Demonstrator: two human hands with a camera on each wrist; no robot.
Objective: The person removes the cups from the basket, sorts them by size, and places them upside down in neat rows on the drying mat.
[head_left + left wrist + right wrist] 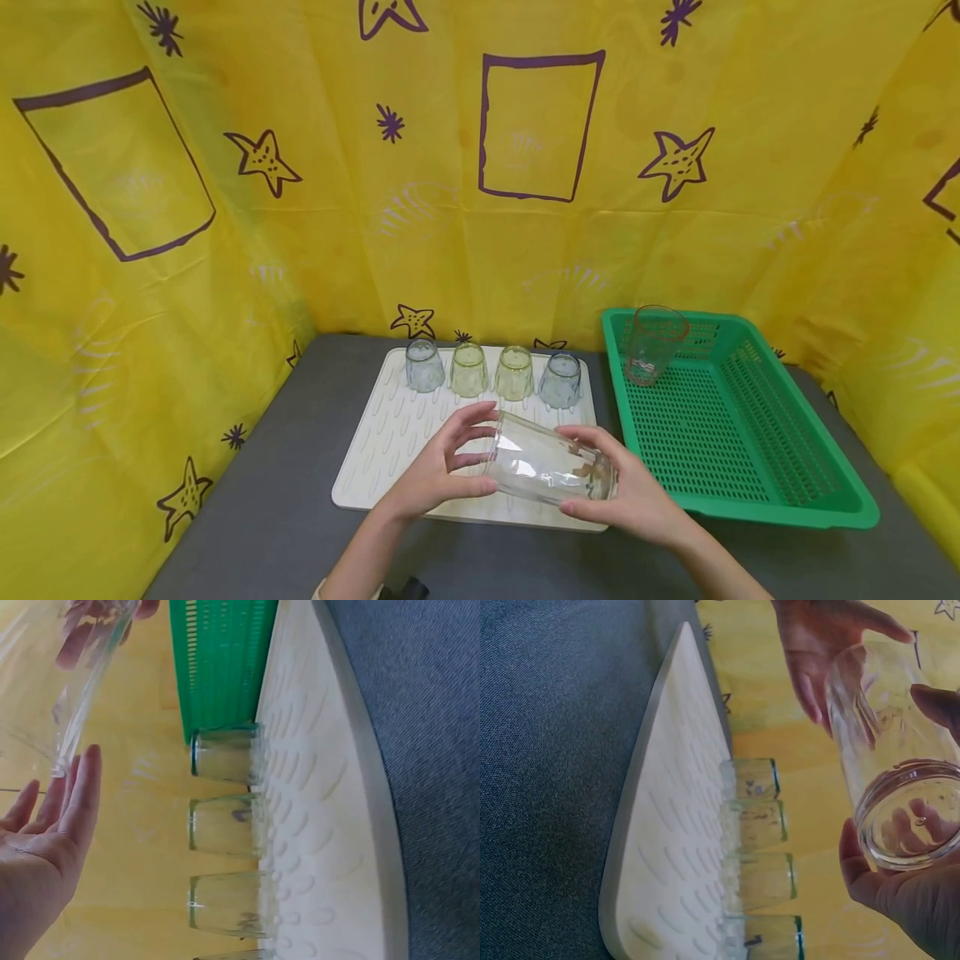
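Nearest the camera, a tall clear glass [543, 458] is held aloft over the near part of a white ridged mat [375, 475], between the left hand [441, 465] and the right hand [633, 496]. The base is gripped by the right hand, with thumb and fingers clamped around it. The fingers of the left hand are spread apart about the rim, lightly placed at most; whether any weight is borne by them cannot be told.

Risk is judged to lie chiefly in the smooth wall: should the right grip be loosened before the rim is secured, a slip onto the mat could be caused. Should the glass be swung toward the far side, the blue glass [561, 383] standing at the right end of the far row could be struck.

The glass is seen to be colourless, transparent and tilted, with the rim to the left and slightly raised. Highlights are shown along its side, and a thick base is noted. No crack is made out.
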